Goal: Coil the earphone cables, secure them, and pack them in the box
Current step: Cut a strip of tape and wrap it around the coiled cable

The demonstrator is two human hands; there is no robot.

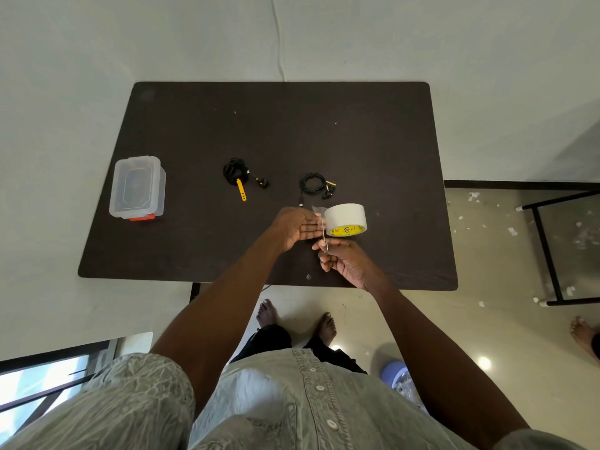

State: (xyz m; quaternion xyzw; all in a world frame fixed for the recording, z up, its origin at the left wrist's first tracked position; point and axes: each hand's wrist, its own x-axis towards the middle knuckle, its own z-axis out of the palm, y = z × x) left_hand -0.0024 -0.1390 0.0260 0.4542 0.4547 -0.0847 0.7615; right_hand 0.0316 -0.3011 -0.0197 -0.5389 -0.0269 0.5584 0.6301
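Observation:
Two black earphone cables lie coiled on the dark table (373, 151). The left coil (235, 172) carries a yellow strap, and the right coil (315, 185) lies just beyond the tape roll (345, 219). The roll is white with a yellow core label. A strip of clear tape (322, 230) runs from it toward me. My left hand (293, 227) has straight fingers reaching to the strip beside the roll. My right hand (341, 261) pinches the strip's near end. A clear plastic box (138, 186) with a red latch stands at the table's left side, lid on.
A small scrap (308, 277) lies near the table's front edge. A white wall borders the table at the back and left. A black metal frame (548, 251) stands on the littered floor to the right. Another person's foot (582, 336) shows at far right.

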